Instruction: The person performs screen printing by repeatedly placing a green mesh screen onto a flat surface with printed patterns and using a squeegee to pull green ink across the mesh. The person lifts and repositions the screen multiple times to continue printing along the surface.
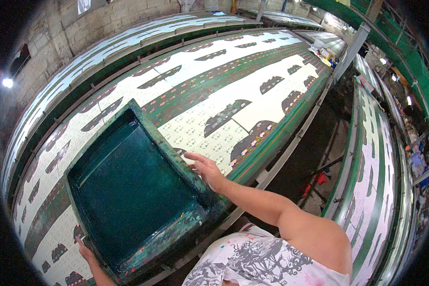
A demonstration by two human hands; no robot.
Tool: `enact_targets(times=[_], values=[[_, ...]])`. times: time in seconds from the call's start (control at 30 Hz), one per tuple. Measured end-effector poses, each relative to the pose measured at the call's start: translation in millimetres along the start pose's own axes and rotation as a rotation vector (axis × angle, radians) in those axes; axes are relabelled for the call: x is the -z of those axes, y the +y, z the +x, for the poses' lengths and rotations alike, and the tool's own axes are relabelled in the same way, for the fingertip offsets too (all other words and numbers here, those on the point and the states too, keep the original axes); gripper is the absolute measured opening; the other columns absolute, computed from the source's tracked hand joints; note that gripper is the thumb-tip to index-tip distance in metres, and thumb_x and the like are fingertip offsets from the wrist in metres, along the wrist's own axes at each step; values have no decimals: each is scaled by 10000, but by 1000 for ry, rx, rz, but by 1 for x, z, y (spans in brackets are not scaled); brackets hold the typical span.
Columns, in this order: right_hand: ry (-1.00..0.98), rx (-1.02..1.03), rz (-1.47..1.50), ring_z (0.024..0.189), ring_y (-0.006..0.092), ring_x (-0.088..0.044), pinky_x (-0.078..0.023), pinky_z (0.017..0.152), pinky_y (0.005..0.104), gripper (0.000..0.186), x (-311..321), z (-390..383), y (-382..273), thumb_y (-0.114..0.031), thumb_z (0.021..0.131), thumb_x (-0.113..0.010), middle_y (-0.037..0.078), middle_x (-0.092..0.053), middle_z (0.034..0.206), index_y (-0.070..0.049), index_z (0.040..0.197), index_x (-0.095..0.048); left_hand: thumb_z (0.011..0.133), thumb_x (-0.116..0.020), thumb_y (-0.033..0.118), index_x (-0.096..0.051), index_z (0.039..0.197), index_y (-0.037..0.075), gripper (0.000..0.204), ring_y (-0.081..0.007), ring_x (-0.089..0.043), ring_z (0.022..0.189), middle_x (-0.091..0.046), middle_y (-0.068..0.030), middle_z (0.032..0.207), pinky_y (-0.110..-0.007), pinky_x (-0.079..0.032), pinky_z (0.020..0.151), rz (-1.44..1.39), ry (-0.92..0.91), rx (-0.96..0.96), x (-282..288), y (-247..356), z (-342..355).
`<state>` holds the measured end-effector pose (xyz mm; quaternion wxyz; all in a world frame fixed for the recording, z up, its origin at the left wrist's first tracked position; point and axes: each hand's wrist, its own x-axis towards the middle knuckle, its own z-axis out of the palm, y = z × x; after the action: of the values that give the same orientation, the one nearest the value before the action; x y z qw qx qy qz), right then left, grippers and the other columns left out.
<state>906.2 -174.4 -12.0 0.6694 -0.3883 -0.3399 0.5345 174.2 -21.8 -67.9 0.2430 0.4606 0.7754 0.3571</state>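
Lamplight (7,83) glares at the far left, in front of a concrete-block wall (52,43). Just right of it a long table (128,39) curves along the wall, carrying rows of pale cut panels with dark gaps between them. At the lower left, the person's left hand (86,251) is beside the outer left edge of a screen-printing frame (164,142), one digit pointing up along it; the rest is partly hidden, so I cannot tell whether it grips.

The frame sits slanted over the near end of the middle table (283,150), its deep sides smeared with paint and its dark teal mesh (133,190) wet and shiny. Around and beyond it on that table lie cream fabric panels (186,126) with small green motifs; dark, scalloped shapes dotted with pink separate them.

On the frame's right side, the right hand (207,171) meets the rim with its fingers loosely extended, not clenched round it. Below, the person's white shirt (267,260) bears a grey print and coloured stains. Farther right come a grey metal post (352,52), a red item (321,178) low in the shadowed aisle, another long table (367,190) with pale panels, and green netting (417,66) overhead.
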Motion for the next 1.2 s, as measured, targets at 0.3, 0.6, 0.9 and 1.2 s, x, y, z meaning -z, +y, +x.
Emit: enact_targets(times=[0.3, 0.6, 0.9, 1.2], values=[[-125, 117, -369, 1381, 178, -573, -428, 1209, 357, 633, 157, 51, -127, -416, 1108, -630, 86, -640, 1546, -23, 1602, -584, 1036, -501, 817, -488, 1622, -19, 1022, -329, -603, 1374, -619, -214, 1504, -466, -443, 1197, -564, -266, 85, -103, 115, -88], [-83, 12, -352, 1300, 237, -587, -423, 1168, 412, 625, 419, 100, -245, -484, 1081, -639, 87, -651, 1488, -70, 1549, -631, 1068, -462, 798, -789, 1141, -7, 872, -208, -727, 795, -791, -84, 934, -367, -593, 796, -751, -400, 203, -322, 349, -288], [8, 40, -314, 1457, 233, -542, -369, 1249, 420, 655, 615, 123, -312, -489, 1074, -626, 101, -630, 1552, -48, 1558, -613, 1068, -578, 721, -788, 1006, 8, 746, -194, -671, 1035, -746, -104, 1052, -396, -521, 974, -728, -138, 114, -488, 387, -384], [73, 25, -285, 1481, 258, -520, -353, 1243, 461, 755, 708, 116, -343, -569, 1016, -667, 125, -627, 1559, -37, 1551, -624, 1114, -527, 681, -639, 695, 128, 703, -132, -561, 608, -624, 2, 700, -306, -480, 645, -676, -102, 90, -555, 480, -494]])
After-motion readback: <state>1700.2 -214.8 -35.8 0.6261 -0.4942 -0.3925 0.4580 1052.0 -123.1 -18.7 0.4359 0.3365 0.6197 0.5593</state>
